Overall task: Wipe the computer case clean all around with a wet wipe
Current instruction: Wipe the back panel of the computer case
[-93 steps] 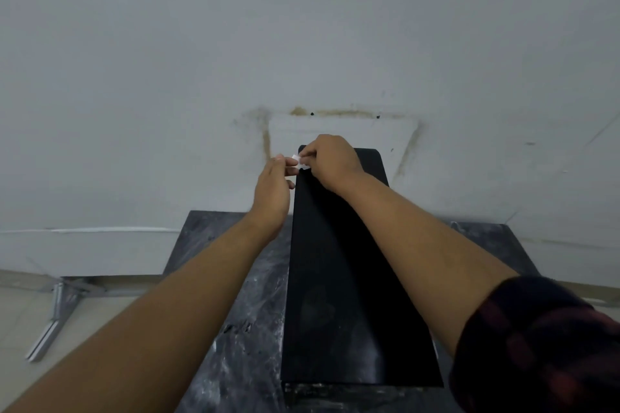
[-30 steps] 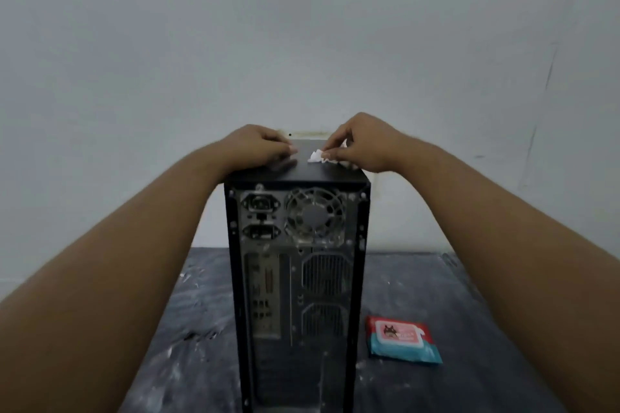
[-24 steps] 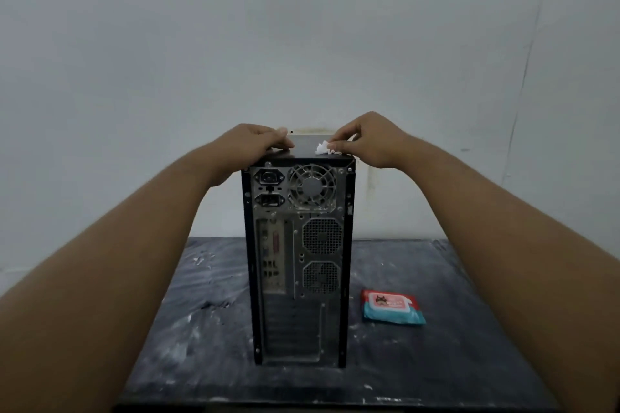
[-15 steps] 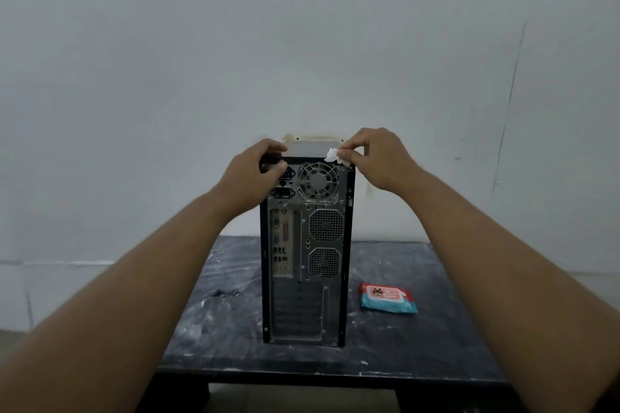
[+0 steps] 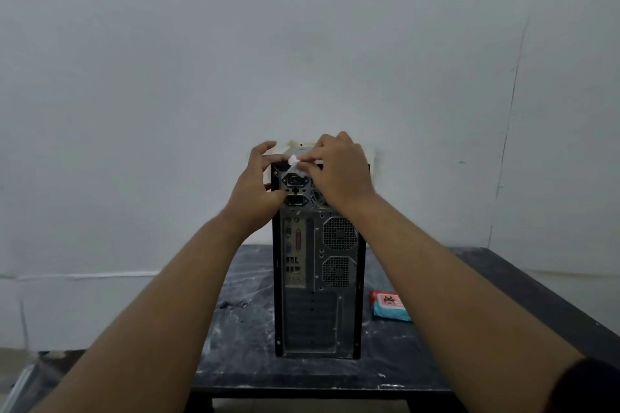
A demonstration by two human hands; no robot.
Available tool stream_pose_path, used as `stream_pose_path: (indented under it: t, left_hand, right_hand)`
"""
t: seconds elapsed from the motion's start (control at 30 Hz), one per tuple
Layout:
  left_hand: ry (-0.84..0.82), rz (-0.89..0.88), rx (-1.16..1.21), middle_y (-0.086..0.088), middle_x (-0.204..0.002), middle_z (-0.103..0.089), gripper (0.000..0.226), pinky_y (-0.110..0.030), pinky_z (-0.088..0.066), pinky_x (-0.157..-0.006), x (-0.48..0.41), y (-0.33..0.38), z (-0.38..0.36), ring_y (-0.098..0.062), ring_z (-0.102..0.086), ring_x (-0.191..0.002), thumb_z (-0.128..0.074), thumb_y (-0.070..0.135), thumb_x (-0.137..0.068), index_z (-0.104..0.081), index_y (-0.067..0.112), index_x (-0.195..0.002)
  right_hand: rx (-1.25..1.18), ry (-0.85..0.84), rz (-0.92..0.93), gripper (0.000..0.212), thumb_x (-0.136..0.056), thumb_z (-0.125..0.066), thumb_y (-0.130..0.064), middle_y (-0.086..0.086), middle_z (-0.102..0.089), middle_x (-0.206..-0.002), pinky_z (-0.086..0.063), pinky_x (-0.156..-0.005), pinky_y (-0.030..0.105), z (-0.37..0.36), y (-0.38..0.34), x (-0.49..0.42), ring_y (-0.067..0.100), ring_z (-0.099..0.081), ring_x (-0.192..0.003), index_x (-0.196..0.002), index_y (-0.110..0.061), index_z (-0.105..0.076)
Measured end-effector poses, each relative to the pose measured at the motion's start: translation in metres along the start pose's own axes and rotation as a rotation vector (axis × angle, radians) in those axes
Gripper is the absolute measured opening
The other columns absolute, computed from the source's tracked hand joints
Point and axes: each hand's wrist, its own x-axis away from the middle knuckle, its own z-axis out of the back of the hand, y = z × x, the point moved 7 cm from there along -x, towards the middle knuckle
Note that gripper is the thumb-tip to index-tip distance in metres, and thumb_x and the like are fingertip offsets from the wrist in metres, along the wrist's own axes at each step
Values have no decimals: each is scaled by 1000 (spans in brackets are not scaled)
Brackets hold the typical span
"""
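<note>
As left hand (image 5: 256, 188) grips the case (image 5: 318, 312) edge, right hand (image 5: 339, 171) pinches wipe (image 5: 295, 165).

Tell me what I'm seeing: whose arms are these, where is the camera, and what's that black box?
No machine here: these are a person's bare arms, filmed by one camera worn on the head, looking forward and down. The black box is a computer case standing upright on a dark table, its back panel with fans and sockets facing the camera. The left hand holds its top left corner. The right hand pinches a small white wipe at the top edge. A pack of wipes lies on the table, right of the case.
</note>
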Motion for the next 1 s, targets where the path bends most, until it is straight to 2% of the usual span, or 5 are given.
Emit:
stream_pose_path:
  t: [0.1,0.3,0.43,0.63,1.0]
  left_hand:
    - [-12,41,17,17,-140,-61,92,-29,-59,-87,-2,-4,3,-8,-65,-115,-56,-10,-87,-21,34,-160]
    - [-1,90,56,33,-139,-57,95,-19,-55,-94,-7,-13,6,23,-55,-111,-56,-13,-90,-14,27,-166]
    - [9,12,92,19,-136,-65,90,-30,-59,-90,-6,-10,4,-7,-68,-113,-65,2,-84,-26,32,-160]
    - [24,-148,-65,14,-128,-55,65,-41,-56,-103,-4,-2,-10,-12,-56,-125,-61,14,-77,-62,39,-137]
    - [71,-159,-159,10,-128,-42,56,-38,-49,-109,-1,5,-25,-17,-46,-127,-71,19,-83,-54,36,-133]
  right_hand:
    - [-19,3,23,20,-95,-75,-46,-14,-62,-88,-41,-79,38,-18,-18,-5,16,-49,-91,-107,-33,-85]
    - [112,15,92,19,-96,-74,-43,-8,-68,-91,-43,-79,40,-30,-36,-12,19,-52,-92,-103,-30,-85]
    - [186,-48,96,20,-98,-72,-46,-11,-70,-95,-40,-83,40,-10,-19,-15,17,-48,-95,-108,-34,-83]
    - [210,-47,4,19,-94,-76,-48,-21,-61,-89,-30,-81,35,34,42,2,13,-45,-92,-103,-34,-83]
    - [211,78,-38,19,-90,-82,-41,-10,-71,-93,-30,-77,33,44,50,20,12,-43,-89,-102,-27,-85]
